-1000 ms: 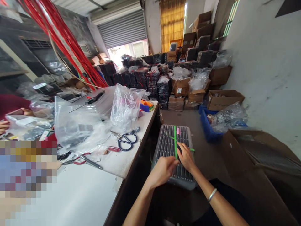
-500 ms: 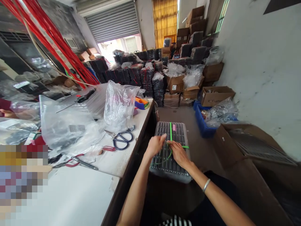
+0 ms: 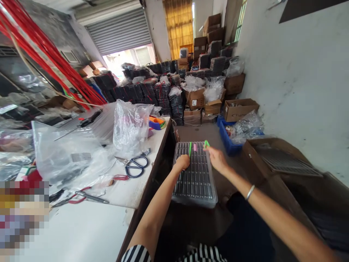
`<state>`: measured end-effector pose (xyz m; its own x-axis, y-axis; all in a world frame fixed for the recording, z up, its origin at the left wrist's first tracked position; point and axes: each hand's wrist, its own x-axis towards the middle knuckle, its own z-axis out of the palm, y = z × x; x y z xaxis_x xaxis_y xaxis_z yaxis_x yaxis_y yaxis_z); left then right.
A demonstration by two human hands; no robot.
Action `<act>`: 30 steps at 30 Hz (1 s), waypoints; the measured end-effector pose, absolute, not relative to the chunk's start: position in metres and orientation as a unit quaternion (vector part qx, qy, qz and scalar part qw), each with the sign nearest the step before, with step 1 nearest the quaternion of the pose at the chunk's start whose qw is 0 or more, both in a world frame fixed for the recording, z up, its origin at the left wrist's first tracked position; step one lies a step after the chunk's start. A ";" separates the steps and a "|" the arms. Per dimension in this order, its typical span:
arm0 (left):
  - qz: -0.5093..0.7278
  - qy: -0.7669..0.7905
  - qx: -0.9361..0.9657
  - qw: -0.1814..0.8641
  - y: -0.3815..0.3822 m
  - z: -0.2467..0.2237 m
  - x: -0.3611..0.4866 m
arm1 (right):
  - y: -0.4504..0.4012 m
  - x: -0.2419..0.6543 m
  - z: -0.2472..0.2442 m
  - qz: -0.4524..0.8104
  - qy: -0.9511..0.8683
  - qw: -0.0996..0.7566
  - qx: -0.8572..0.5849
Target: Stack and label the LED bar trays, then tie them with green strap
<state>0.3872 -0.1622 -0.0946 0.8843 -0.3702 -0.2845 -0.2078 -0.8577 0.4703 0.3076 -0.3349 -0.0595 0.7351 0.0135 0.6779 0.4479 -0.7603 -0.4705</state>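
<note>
A stack of dark ribbed trays (image 3: 195, 178) in clear wrap rests in front of me, beside the white table. My left hand (image 3: 182, 162) sits on the stack's top near its far edge, fingers closed on one end of a green strap (image 3: 190, 148). My right hand (image 3: 217, 158) is at the stack's far right corner, pinching the other green strap end (image 3: 206, 144). A small pink tag (image 3: 195, 147) lies on top between the two ends. A silver bangle is on my right wrist.
The white table (image 3: 136, 189) at left carries black scissors (image 3: 135, 166), red-handled pliers (image 3: 81, 196), clear plastic bags (image 3: 131, 123) and a tape dispenser (image 3: 156, 123). An open cardboard box (image 3: 283, 163) with a tray, a blue bin (image 3: 227, 140) and piled boxes and trays lie ahead and right.
The green strap that crossed the stack's top has come undone. Both hands moved toward the far edge, each now holding one strap end, the right hand swinging out to the right.
</note>
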 end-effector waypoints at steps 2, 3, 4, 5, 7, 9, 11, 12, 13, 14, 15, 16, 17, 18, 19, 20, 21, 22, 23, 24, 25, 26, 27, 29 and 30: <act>-0.139 -0.151 0.954 0.219 -0.164 -0.104 0.375 | -0.360 0.313 0.007 -0.374 -0.116 0.324 -0.861; -0.115 -0.152 0.956 0.222 -0.165 -0.109 0.368 | -0.367 0.315 0.041 -0.398 -0.106 0.325 -0.851; -0.093 -0.154 0.957 0.230 -0.165 -0.114 0.362 | -0.371 0.317 0.072 -0.421 -0.100 0.326 -0.841; -0.072 -0.158 0.955 0.239 -0.164 -0.118 0.358 | -0.370 0.319 0.095 -0.442 -0.097 0.332 -0.828; -0.036 -0.164 0.949 0.265 -0.161 -0.125 0.354 | -0.357 0.322 0.113 -0.384 -0.079 0.361 -0.846; -0.005 -0.165 0.940 0.298 -0.155 -0.130 0.355 | -0.334 0.325 0.089 -0.184 0.024 0.421 -0.888; 0.024 -0.162 0.928 0.334 -0.150 -0.135 0.358 | -0.310 0.329 0.034 -0.077 0.070 0.438 -0.893; 0.037 -0.159 0.921 0.353 -0.147 -0.137 0.360 | -0.299 0.332 0.004 -0.035 0.090 0.447 -0.890; 0.049 -0.158 0.914 0.372 -0.146 -0.140 0.361 | -0.289 0.336 -0.025 0.000 0.108 0.456 -0.883; 0.060 -0.157 0.906 0.389 -0.144 -0.143 0.363 | -0.280 0.341 -0.050 0.027 0.122 0.468 -0.875; 0.070 -0.158 0.897 0.406 -0.144 -0.146 0.364 | -0.273 0.347 -0.071 0.045 0.133 0.481 -0.866; 0.079 -0.159 0.889 0.422 -0.143 -0.149 0.365 | -0.266 0.353 -0.086 0.056 0.141 0.496 -0.855; 0.087 -0.161 0.881 0.437 -0.143 -0.151 0.366 | -0.260 0.359 -0.096 0.061 0.147 0.512 -0.844; 0.093 -0.164 0.873 0.450 -0.143 -0.153 0.367 | -0.254 0.366 -0.102 0.061 0.152 0.529 -0.833; 0.099 -0.168 0.865 0.463 -0.144 -0.155 0.367 | -0.250 0.371 -0.106 0.057 0.157 0.545 -0.821; 0.103 -0.173 0.857 0.474 -0.144 -0.156 0.368 | -0.246 0.375 -0.108 0.051 0.162 0.561 -0.810; 0.107 -0.180 0.849 0.484 -0.144 -0.157 0.367 | -0.243 0.379 -0.109 0.043 0.169 0.573 -0.801; 0.110 -0.189 0.842 0.493 -0.144 -0.158 0.367 | -0.242 0.381 -0.110 0.034 0.177 0.583 -0.792; 0.112 -0.199 0.836 0.500 -0.144 -0.158 0.366 | -0.241 0.382 -0.111 0.025 0.186 0.591 -0.785; 0.113 -0.210 0.830 0.504 -0.145 -0.158 0.366 | -0.240 0.383 -0.112 0.018 0.195 0.597 -0.778; 0.114 -0.221 0.825 0.507 -0.145 -0.158 0.365 | -0.240 0.383 -0.113 0.012 0.203 0.601 -0.773; 0.114 -0.230 0.822 0.509 -0.145 -0.158 0.364 | -0.240 0.384 -0.114 0.010 0.210 0.605 -0.768; 0.114 -0.237 0.820 0.509 -0.145 -0.158 0.363 | -0.241 0.384 -0.114 0.011 0.215 0.609 -0.763; 0.113 -0.246 0.818 0.508 -0.145 -0.159 0.362 | -0.242 0.386 -0.113 0.018 0.223 0.617 -0.755; 0.112 -0.248 0.818 0.507 -0.145 -0.159 0.362 | -0.244 0.386 -0.111 0.022 0.227 0.620 -0.751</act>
